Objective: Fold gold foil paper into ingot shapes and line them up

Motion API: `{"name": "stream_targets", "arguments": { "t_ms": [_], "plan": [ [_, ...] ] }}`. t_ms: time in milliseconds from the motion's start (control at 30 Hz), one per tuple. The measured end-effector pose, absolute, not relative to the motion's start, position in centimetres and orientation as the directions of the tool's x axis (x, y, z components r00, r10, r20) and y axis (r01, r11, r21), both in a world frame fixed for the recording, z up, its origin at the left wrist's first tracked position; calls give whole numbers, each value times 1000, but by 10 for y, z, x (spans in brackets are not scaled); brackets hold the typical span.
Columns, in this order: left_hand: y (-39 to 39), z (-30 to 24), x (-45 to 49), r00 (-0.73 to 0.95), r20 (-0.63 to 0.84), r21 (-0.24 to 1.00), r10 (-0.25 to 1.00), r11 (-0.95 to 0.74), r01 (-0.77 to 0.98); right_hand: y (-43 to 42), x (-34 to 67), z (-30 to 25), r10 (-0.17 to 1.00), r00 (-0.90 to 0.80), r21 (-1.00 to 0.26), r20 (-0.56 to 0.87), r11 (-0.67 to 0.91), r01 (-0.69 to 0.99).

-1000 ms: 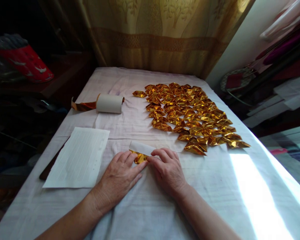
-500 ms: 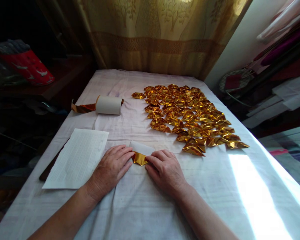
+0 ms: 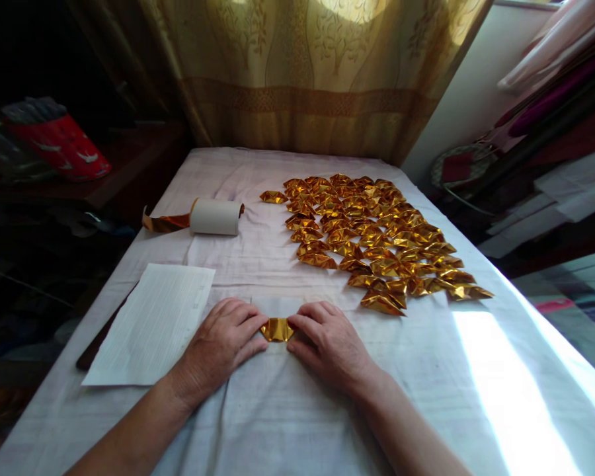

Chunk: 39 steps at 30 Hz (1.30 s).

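A small strip of gold foil paper [image 3: 278,330] lies shiny side up on the cloth, its near corners slanted by folds. My left hand [image 3: 232,334] pinches its left end between thumb and fingers. At the right end, my right hand [image 3: 322,337] grips it the same way. Behind the strip a pale whitish patch [image 3: 274,305] shows between the hands; whether it belongs to the same paper I cannot tell. Several folded gold foil ingots [image 3: 371,231] stand in rows to the right and beyond my hands. The fingertips hide the strip's ends.
A white sheet of paper [image 3: 153,324] lies left of my hands over a dark flat object [image 3: 96,344]. Behind it rests a pale roll [image 3: 214,217] with a gold-brown strip [image 3: 166,223] trailing left. A red container [image 3: 64,149] stands off the table. A curtain [image 3: 297,92] hangs behind.
The upright whitish flap behind the gold strip has tipped lower, and the gold face now looks wider and flatter. Both hands keep their grip. The whole view has shifted slightly.
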State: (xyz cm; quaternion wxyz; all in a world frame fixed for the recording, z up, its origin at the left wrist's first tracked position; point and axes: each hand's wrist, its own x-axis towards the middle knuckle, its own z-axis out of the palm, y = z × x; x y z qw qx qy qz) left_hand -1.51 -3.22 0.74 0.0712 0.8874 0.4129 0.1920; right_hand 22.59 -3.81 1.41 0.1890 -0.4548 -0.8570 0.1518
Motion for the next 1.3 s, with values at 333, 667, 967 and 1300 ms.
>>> {"name": "stream_targets", "arguments": {
  "t_ms": [333, 667, 967, 1300],
  "plan": [
    [-34, 11, -9, 577, 341, 242, 742, -662, 709, -37, 228, 12, 812, -537, -404, 230, 581, 706],
    [-36, 9, -5, 585, 353, 233, 731, -674, 701, -37, 230, 8, 832, -489, -420, 261, 554, 718],
    [-38, 7, -2, 530, 352, 233, 772, -620, 749, -33, 224, 1, 894, -365, -424, 260, 445, 789],
    [-39, 4, 4, 417, 396, 199, 818, -520, 831, -29, 216, -9, 917, -245, -396, 315, 362, 844]
  ]
}}
